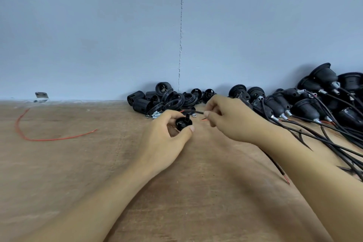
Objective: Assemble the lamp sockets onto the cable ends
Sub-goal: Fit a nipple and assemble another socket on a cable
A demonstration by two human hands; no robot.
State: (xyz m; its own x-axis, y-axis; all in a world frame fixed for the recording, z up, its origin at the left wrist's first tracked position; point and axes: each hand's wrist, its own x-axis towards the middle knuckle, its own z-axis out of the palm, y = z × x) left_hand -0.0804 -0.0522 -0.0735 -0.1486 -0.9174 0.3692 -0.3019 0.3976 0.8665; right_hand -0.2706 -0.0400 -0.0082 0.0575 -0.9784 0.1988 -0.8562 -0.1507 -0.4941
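Table [78,173] is bare plywood, matt and kinda rough-grained. Socket cap [183,123] and the piled sockets [306,108] are black plastic with a slight sheen. Cable [198,112] has a dull black sheath, little tubes [155,116] are shiny metal.

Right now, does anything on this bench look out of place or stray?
A loose red wire lies curled by itself on the left of the wooden table, well apart from the black socket parts and the wired sockets heaped along the wall. Nothing looks spilled or broken.

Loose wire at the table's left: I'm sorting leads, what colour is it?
The loose wire is red, clearest in the head view.
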